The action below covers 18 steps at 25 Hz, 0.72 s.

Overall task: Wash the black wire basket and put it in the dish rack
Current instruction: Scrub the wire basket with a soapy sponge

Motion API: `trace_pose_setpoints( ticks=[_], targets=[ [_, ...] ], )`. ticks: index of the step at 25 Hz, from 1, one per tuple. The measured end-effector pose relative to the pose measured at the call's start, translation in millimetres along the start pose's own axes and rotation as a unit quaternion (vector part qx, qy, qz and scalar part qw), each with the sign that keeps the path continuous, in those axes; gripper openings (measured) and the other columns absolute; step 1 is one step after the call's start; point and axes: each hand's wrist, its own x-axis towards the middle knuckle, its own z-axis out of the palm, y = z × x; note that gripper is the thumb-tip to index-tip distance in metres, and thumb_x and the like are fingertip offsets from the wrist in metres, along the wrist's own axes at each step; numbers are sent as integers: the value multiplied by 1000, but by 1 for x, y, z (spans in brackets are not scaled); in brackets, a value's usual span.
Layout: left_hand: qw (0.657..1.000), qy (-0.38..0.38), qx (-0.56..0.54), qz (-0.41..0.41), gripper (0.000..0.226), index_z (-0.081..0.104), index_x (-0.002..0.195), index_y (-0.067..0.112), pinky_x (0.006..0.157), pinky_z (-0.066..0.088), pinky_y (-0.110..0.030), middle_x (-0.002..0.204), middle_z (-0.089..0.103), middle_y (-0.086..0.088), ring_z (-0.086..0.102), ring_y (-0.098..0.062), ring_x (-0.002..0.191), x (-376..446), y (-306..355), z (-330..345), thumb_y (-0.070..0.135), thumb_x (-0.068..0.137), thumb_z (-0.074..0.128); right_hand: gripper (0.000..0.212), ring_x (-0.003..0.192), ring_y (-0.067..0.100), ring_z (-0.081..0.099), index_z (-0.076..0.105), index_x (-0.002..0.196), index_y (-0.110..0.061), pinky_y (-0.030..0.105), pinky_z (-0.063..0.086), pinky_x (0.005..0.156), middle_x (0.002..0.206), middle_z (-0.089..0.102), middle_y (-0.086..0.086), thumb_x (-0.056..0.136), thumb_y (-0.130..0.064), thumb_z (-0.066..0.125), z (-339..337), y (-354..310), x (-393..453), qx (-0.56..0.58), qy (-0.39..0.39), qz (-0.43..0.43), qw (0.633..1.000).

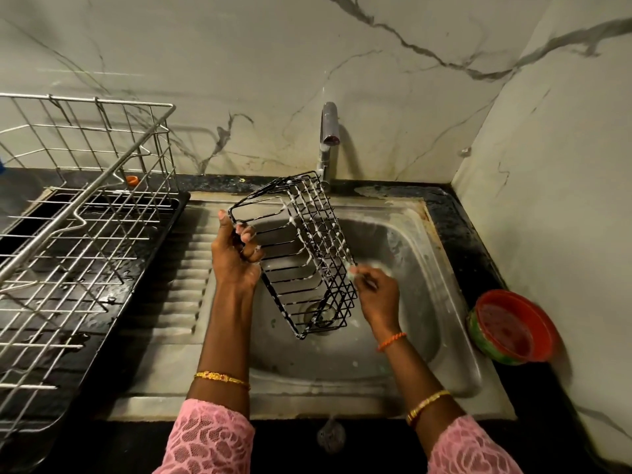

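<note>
Soaping step: black wire basket [301,254] is gripped at its rim by the left hand [236,258], tilted over the sink [410,234], suds on wires. A scrubber, blurred, is pinched in the right hand [376,295]. Next: rinse under tap [329,138], then dish rack [78,234]

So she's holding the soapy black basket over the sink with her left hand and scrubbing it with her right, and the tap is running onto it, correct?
Not quite: the head view shows no water coming from the tap. The rest holds: the left hand grips the soapy black basket over the sink while the right hand scrubs it.
</note>
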Motion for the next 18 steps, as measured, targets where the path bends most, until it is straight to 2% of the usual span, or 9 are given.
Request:
trace_pose_setpoints(
  ticks=[3,6,10,12,15,18],
  targets=[
    [1000,-3,6,0,62,50,44,22,34,9,-15,45,42,10,20,-1,31,0,2,-4,46,99,37,25,90,14,67,70,86,-17,12,51,78,91,69,0,83,6,61,-7,16,-16,-4,-11,47,999],
    [1000,10,9,-6,57,48,48,22,33,9,-15,45,41,9,20,-1,30,-3,-1,-6,46,98,38,19,84,2,62,71,93,-5,3,47,72,94,68,0,83,6,60,9,-14,-2,4,-23,0,1000],
    [1000,10,6,-1,54,47,50,23,34,10,-15,46,42,9,21,0,32,-6,-3,-3,45,98,39,18,88,-2,60,71,93,-7,5,47,76,96,68,2,83,4,61,15,-26,7,6,-33,-60,998],
    [1000,6,2,1,58,49,47,22,33,10,-15,45,42,9,21,-1,31,-4,0,-4,45,99,38,18,85,1,61,71,95,-6,2,46,73,98,70,7,84,4,61,5,0,-5,-27,-21,-26,999],
    [1000,11,3,-1,56,48,49,22,34,9,-15,45,42,9,21,-1,31,-2,2,-8,46,98,38,22,93,14,65,72,95,-7,7,49,79,100,71,9,83,6,59,-5,28,-26,-43,-12,58,997],
    [1000,22,10,-4,50,45,55,22,34,9,-15,46,42,9,21,-2,32,-3,-3,-10,46,98,39,19,88,11,63,71,94,-2,-2,43,70,98,70,8,83,7,59,5,15,-23,-22,16,66,997]
  ],
)
